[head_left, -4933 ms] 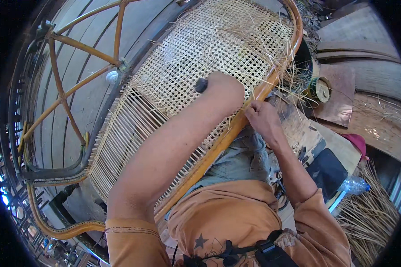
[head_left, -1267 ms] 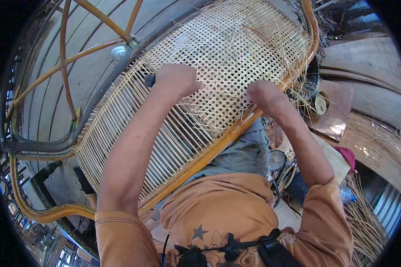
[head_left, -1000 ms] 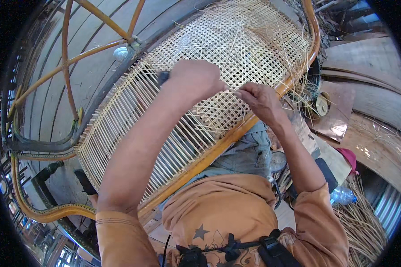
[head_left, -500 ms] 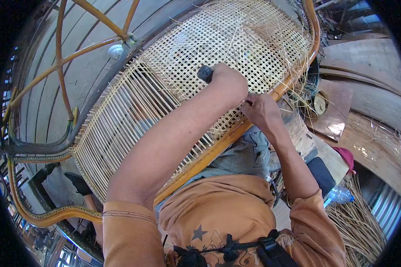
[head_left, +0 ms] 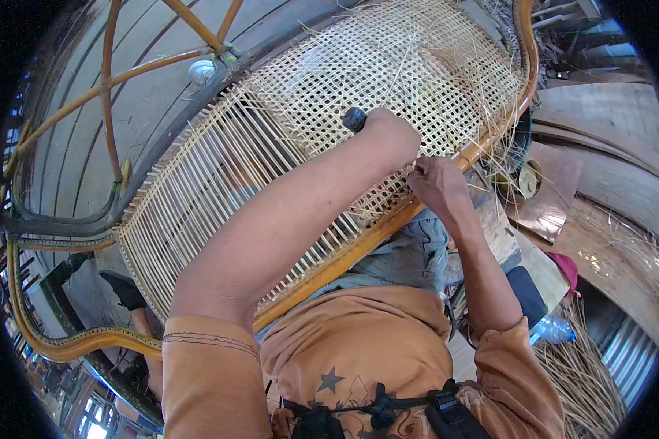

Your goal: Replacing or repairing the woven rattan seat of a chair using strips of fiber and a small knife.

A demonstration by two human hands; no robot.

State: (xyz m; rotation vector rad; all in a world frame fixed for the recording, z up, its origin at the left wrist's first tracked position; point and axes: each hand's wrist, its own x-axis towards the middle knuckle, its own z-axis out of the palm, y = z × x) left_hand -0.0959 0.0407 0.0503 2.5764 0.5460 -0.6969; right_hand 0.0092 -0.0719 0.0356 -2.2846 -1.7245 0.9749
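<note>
I report a pale woven cane mesh panel (head_left: pixel 366 77) at twelve to one o'clock, bordered at ten by bare parallel cream cane strands (head_left: pixel 205 168). In my judgement, uneven tension could distort the openings, and a hard tug could split a strand. The loose tan fibres (head_left: pixel 503 150) at two o'clock could snag in the work.

I find the left hand (head_left: pixel 397 135) over the mesh, curled firmly around a black round-ended handle (head_left: pixel 354 118) that protrudes toward ten o'clock; its other end is hidden, so a slip could mark the cane. The right hand (head_left: pixel 441 181), toward five from the left, sits at the golden-brown glossy rattan rail (head_left: pixel 373 234) with its fingers bent; I cannot tell how far they close or whether they grip anything.
</note>
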